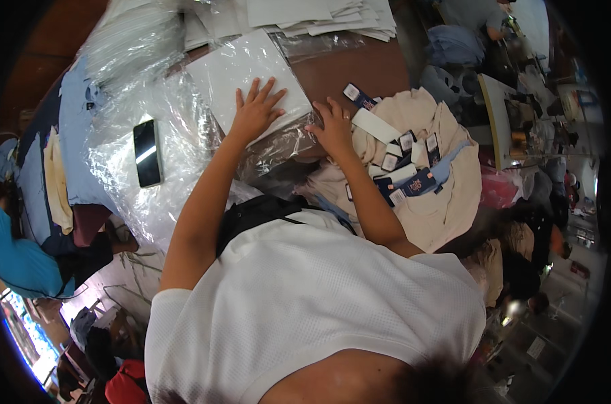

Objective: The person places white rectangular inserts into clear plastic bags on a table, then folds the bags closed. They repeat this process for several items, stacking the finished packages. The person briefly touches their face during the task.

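Observation:
My left hand point(257, 113) lies flat, fingers spread, on a white rectangular sheet point(241, 64) that appears to be inside a clear plastic bag. At the sheet's right corner, my right hand point(333, 128) rests with its fingers apart and slightly bent, a ring on one of them. Loose clear plastic point(272, 149) spreads below the sheet, between my forearms. Just right of my right hand is a pile of beige folded garments point(453, 202) with several dark blue and white tags point(421, 182) lying on it.
A black phone point(146, 153) lies on crinkled clear plastic bags point(110, 158) to the left. White sheets point(346, 17) are stacked at the far edge of the brown table point(359, 67). Light blue garments point(83, 148) hang at the left. Other people work on both sides.

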A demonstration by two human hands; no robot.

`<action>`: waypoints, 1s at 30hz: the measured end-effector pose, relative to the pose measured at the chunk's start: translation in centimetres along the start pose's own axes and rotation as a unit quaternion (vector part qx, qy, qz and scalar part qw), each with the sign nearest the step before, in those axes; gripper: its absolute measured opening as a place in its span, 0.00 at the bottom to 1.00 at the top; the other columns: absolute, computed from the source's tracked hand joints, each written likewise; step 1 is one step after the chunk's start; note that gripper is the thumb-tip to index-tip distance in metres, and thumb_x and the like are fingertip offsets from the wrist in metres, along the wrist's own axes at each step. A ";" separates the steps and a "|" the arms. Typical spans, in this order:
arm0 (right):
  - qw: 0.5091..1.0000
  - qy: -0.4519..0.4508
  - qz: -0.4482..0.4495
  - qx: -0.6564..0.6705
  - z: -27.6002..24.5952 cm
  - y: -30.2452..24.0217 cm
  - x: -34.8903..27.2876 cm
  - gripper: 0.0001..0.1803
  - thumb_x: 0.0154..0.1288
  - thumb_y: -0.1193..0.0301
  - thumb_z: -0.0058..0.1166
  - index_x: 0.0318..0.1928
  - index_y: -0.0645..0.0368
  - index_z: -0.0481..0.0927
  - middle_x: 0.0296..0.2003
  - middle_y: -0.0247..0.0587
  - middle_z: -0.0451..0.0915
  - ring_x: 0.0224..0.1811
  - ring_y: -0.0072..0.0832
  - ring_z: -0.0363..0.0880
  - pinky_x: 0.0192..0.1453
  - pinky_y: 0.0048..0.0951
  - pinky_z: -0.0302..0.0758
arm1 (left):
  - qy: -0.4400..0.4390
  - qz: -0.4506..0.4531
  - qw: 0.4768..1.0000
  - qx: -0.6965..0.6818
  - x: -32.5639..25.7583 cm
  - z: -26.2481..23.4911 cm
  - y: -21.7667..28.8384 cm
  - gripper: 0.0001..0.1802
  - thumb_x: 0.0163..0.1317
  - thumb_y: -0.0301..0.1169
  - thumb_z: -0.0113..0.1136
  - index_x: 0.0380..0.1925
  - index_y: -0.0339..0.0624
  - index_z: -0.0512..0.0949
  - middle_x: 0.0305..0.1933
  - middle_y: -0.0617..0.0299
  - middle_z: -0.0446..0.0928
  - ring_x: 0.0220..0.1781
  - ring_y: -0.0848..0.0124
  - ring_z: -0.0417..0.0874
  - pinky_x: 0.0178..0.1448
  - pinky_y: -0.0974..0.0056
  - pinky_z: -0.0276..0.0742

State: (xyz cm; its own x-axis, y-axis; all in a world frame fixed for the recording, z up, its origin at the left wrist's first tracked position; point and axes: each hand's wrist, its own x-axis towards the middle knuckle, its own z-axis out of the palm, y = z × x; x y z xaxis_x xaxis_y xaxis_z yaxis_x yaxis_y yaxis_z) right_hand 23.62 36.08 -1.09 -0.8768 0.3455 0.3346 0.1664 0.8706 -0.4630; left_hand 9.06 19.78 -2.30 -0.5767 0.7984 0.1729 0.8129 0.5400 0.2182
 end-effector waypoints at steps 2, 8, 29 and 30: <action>0.998 -0.009 0.025 0.048 -0.1 1.6 -0.2 0.26 0.45 0.69 0.67 0.48 0.55 0.77 0.40 0.44 0.75 0.43 0.40 0.73 0.50 0.38 0.69 | 0.009 0.004 0.999 0.037 0.4 1.7 0.0 0.27 0.65 0.53 0.44 0.64 0.70 0.61 0.73 0.67 0.50 0.75 0.56 0.46 0.69 0.34 0.43; 0.966 -0.121 0.131 0.190 -0.4 2.1 -0.2 0.17 0.44 0.77 0.63 0.39 0.57 0.77 0.26 0.43 0.76 0.29 0.40 0.76 0.37 0.35 0.72 | 0.012 0.021 0.997 0.072 0.9 2.4 -0.5 0.29 0.65 0.58 0.38 0.66 0.74 0.58 0.74 0.70 0.50 0.75 0.59 0.47 0.70 0.36 0.42; 0.966 -0.043 -0.015 0.255 -3.4 3.2 -5.8 0.08 0.57 0.70 0.57 0.39 0.53 0.81 0.37 0.27 0.81 0.54 0.30 0.71 0.64 0.35 0.53 | 0.052 0.018 0.996 0.072 2.1 3.6 -1.1 0.29 0.65 0.59 0.37 0.65 0.75 0.58 0.73 0.70 0.51 0.75 0.58 0.48 0.70 0.35 0.42; 0.957 -0.065 -0.002 0.282 -3.6 2.9 -6.1 0.11 0.57 0.69 0.58 0.42 0.54 0.80 0.39 0.29 0.80 0.55 0.30 0.71 0.65 0.35 0.53 | 0.052 0.027 0.996 0.066 2.2 3.7 -1.1 0.29 0.65 0.59 0.37 0.65 0.75 0.58 0.73 0.70 0.51 0.75 0.58 0.48 0.70 0.35 0.42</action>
State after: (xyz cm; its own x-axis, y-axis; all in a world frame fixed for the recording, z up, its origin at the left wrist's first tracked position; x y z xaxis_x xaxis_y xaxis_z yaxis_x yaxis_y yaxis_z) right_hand 31.07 37.79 -1.48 -0.9314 0.2641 0.2504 -0.0759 0.5319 -0.8434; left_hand 7.19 21.97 -5.74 -0.5322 0.7988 0.2804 0.8422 0.5332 0.0794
